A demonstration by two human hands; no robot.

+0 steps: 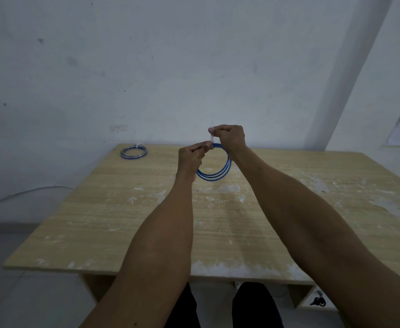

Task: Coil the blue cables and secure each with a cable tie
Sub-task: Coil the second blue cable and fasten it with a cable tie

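— So how will that blue coil (214, 177) handle, do you reckon?

— Lightly. It is a few thin loops hanging in a neat ring from the hands, above the far middle of the table (123, 221). I judge the cable springy: let go, and the loops would likely fan open. The jacket looks smooth, perhaps slippery.

— Where is the hold?

— At the top of the ring. The left hand (192, 155) pinches the bunched loops there between thumb and fingertips. The right hand (232, 138), just above it, is curled tight on the white cable tie (211, 143), which stands up from the bundle. Whether the tie's tail is through its head is too small to tell.

— And the best place to grip?

— Right beside the tie, I'd say, with all the loops trapped together. The tie itself looks thin and stiff, best pinched at its tail.

— Any containers?

— None on the tabletop. The tied coil (133, 152) lies flat at the far left corner, wearing its own white tie (137, 146). Under the near right edge an open cubby (296, 295) holds a small dark object (318, 302); I cannot tell what it is.
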